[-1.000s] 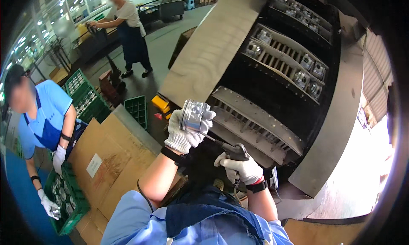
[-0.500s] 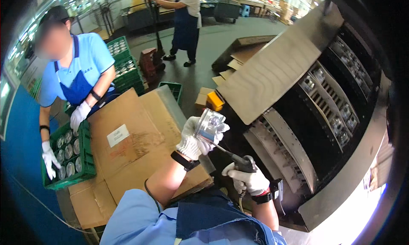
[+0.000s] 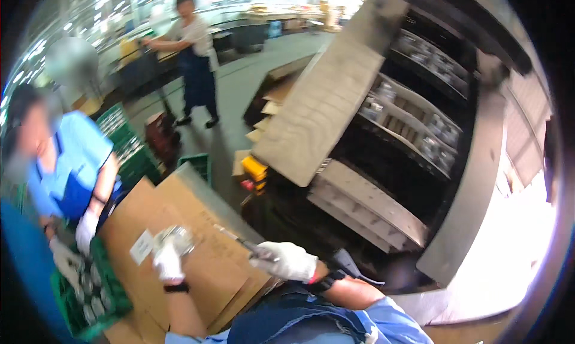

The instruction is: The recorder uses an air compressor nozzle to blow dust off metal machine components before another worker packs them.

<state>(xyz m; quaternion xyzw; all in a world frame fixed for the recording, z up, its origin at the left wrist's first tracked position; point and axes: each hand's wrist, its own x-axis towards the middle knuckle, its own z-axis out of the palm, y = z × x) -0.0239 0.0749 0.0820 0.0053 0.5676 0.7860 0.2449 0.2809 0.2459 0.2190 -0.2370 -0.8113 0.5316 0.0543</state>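
Note:
My left hand [image 3: 168, 261], in a white glove, is closed around a shiny, clear glass-like piece [image 3: 182, 238] above the cardboard. Blur hides its exact shape. My right hand [image 3: 289, 261], also gloved, grips an air blow gun [image 3: 259, 252], whose thin nozzle points up and left toward the cardboard. The nozzle tip is apart from the glass-like piece. Beneath both lies a flat cardboard sheet [image 3: 206, 257] with a white label [image 3: 142, 247]. At the left, a green crate [image 3: 121, 296] holds several round, shiny pieces [image 3: 91, 287].
A co-worker in a blue shirt [image 3: 84, 143] reaches into the crate with gloved hands. Another person [image 3: 197, 62] stands farther back by a pallet jack [image 3: 162, 131]. At the right stands a dark machine [image 3: 371, 146] with racks of glassy pieces. Green crates [image 3: 129, 149] are stacked behind the co-worker.
My left hand has moved left and down with the glass-like piece, away from the blow gun's nozzle. My right hand has shifted left, still holding the gun. The view has turned right.

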